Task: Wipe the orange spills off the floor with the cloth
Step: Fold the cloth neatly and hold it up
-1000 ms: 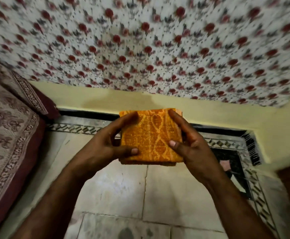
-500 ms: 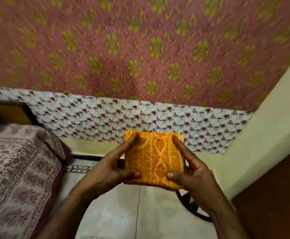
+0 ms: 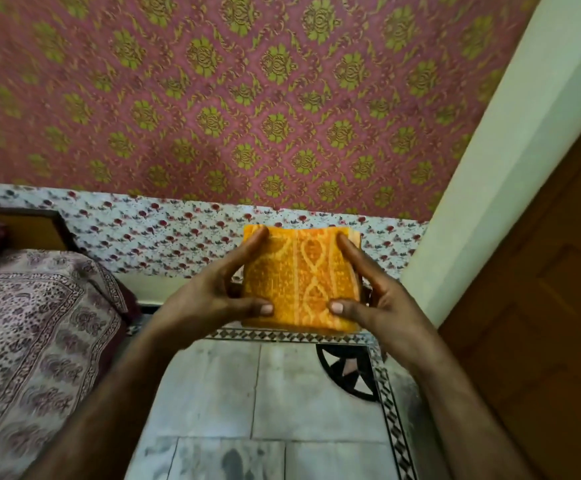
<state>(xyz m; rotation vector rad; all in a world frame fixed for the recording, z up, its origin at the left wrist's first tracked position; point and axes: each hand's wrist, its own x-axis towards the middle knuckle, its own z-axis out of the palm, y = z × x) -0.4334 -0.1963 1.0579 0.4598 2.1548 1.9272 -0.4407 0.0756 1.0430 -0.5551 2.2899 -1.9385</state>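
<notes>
Bed (image 3: pixel 40 334) at 9 o'clock, under a purple patterned cover, wooden headboard (image 3: pixel 22 226) behind it. Left hand (image 3: pixel 209 299) next, gripping the cloth's left edge: forefinger laid up along the side, thumb pressed across the lower front. Cloth (image 3: pixel 299 282) at centre, folded into a thick orange square with a paler woven chain pattern, held upright in the air above the floor (image 3: pixel 213 393), touching nothing but the hands. Right hand (image 3: pixel 375 306) at 3 o'clock of the cloth, clamped on its right edge the same way. Pale tiled floor at 6 o'clock, with a black-and-white border and a dark inlay. Pink and green wall (image 3: pixel 247 98) at 12 o'clock, floral band beneath. Wooden door (image 3: pixel 541 289) at 3 o'clock.
</notes>
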